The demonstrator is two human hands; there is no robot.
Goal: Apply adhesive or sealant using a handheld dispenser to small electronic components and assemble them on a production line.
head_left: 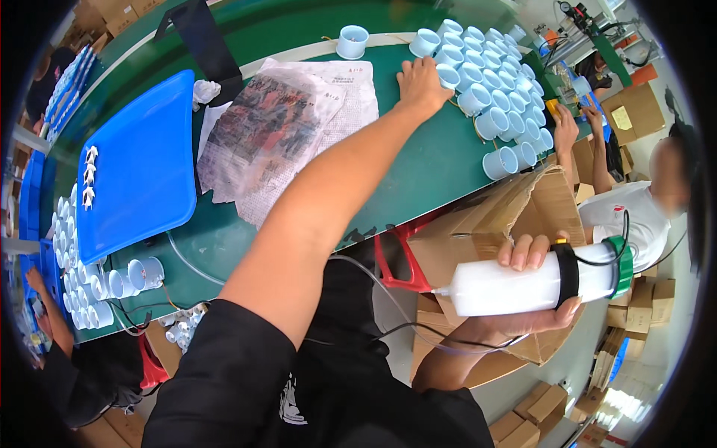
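Note:
My left hand [423, 88] reaches across the green table to the near-left edge of a cluster of light blue cups [493, 78]. Its fingers are bent against one light blue cup [448, 75], with the fingertips partly hidden. In my right hand [526, 295] is a fat white dispensing syringe [508, 287], held tilted nearly level over the open cardboard box. The syringe has a black band, a green end cap and a thin nozzle pointing left. A black tube runs from its cap. One lone cup [352, 42] stands left of the cluster.
A blue tray [142, 168] bearing small star-shaped pieces lies at left beside crumpled printed papers [299, 119]. More cups [146, 273] stand at the table's left end. A cardboard box [478, 239] and red stool [403, 257] are below. A co-worker [627, 209] works at right.

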